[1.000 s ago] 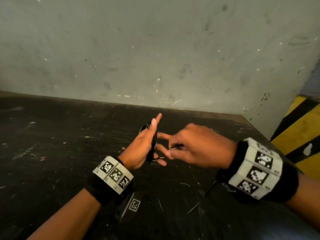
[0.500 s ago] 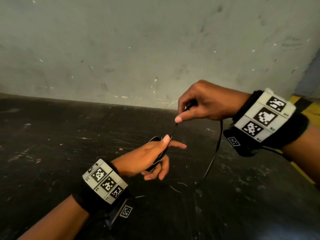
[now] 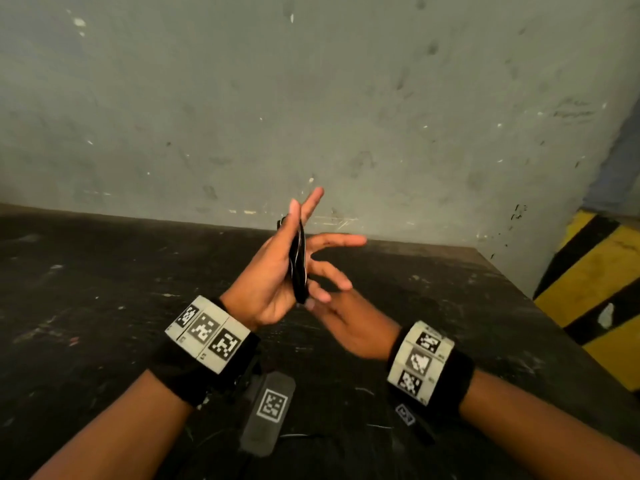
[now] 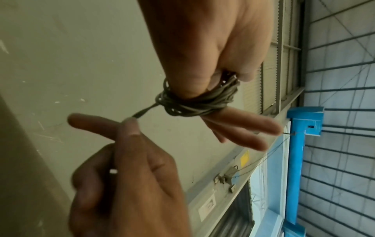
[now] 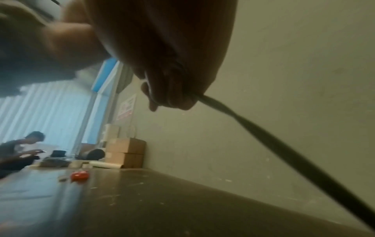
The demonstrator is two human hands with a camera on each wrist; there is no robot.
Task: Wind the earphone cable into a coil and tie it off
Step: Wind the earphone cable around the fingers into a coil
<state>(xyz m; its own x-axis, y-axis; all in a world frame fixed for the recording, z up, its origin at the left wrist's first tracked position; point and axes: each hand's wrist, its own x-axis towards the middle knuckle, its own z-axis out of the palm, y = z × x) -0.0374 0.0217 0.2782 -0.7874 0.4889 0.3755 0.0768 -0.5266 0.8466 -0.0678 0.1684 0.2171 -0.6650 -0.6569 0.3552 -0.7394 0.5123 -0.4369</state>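
A black earphone cable point(image 3: 298, 265) is wound in a coil round the straight fingers of my left hand point(image 3: 273, 278), which stands upright above the table. In the left wrist view the coil point(image 4: 194, 104) wraps the fingers and the thumb presses on it. My right hand point(image 3: 343, 317) sits just below and to the right of the coil. Its thumb and forefinger pinch the free strand point(image 4: 142, 113) where it leaves the coil. In the right wrist view that cable point(image 5: 263, 136) runs from the dark right hand point(image 5: 172, 64) toward the lower right.
The dark scratched table point(image 3: 104, 306) meets a grey wall point(image 3: 311, 98) behind the hands, and its right edge runs beside a yellow-and-black striped post point(image 3: 595, 289). Far along the table lie a red object point(image 5: 79, 175) and cardboard boxes point(image 5: 125, 152), with a seated person point(image 5: 18, 152) beyond.
My right hand has swung down from above the left hand to below it, carrying the strand round the coil. The left hand has risen and turned upright.
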